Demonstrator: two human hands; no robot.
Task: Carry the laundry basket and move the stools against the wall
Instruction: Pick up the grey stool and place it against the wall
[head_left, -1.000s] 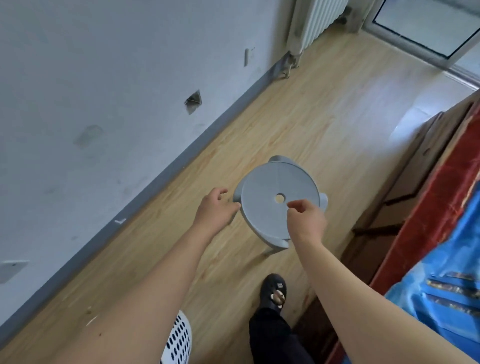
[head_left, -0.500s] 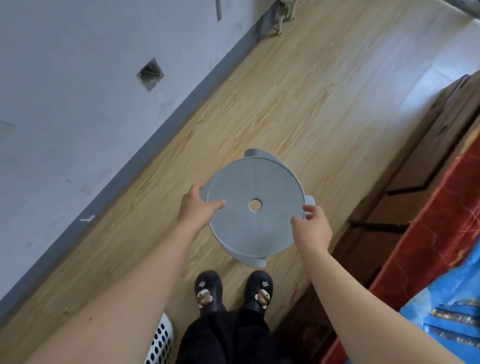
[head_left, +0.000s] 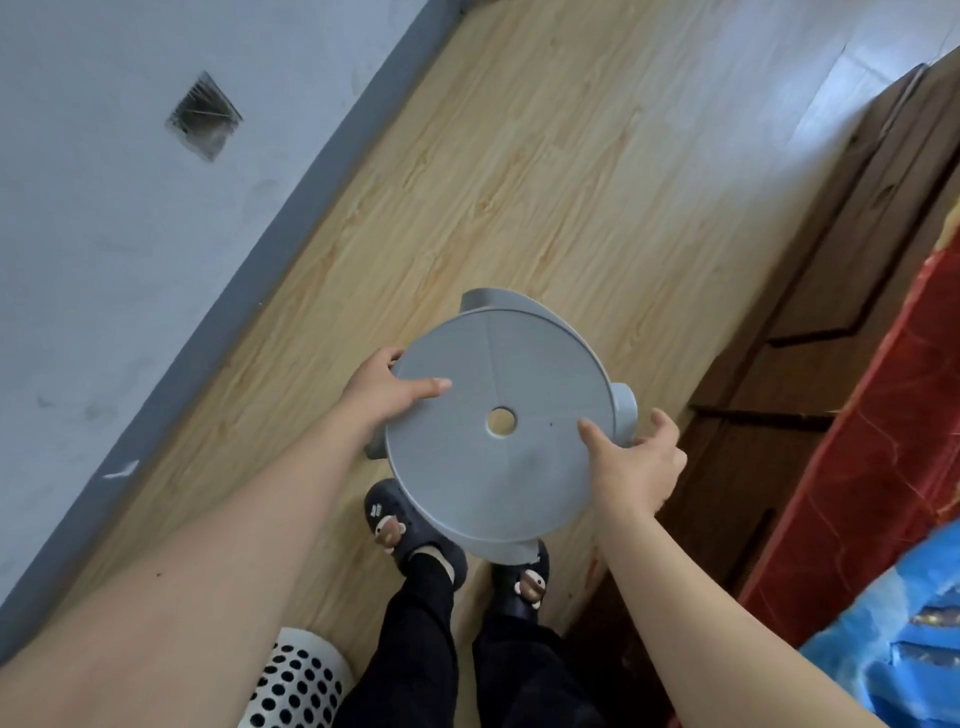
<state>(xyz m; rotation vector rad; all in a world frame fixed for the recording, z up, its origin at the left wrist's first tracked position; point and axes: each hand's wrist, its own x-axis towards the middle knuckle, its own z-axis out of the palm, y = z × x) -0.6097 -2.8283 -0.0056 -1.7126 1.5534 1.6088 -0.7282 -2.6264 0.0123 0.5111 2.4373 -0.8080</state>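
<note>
A grey round plastic stool (head_left: 498, 384) with a hole in the middle of its seat is held up off the wooden floor, over my feet. My left hand (head_left: 387, 389) grips the seat's left rim, thumb lying on top. My right hand (head_left: 636, 465) grips the right rim next to a leg stub. The white perforated laundry basket (head_left: 298, 686) stands on the floor at the bottom edge, left of my legs and under my left forearm; only part of its wall shows.
A pale wall (head_left: 104, 234) with a grey skirting board (head_left: 249, 270) runs along the left, with a dark square opening (head_left: 205, 117) in it. A dark wooden bed frame (head_left: 810, 338) with red and blue covers (head_left: 893, 467) lines the right. Bare floor (head_left: 545, 182) lies between.
Both hands closed on the stool's rim and raised it from the floor towards me. The view has tipped down, so my feet now show under the stool.
</note>
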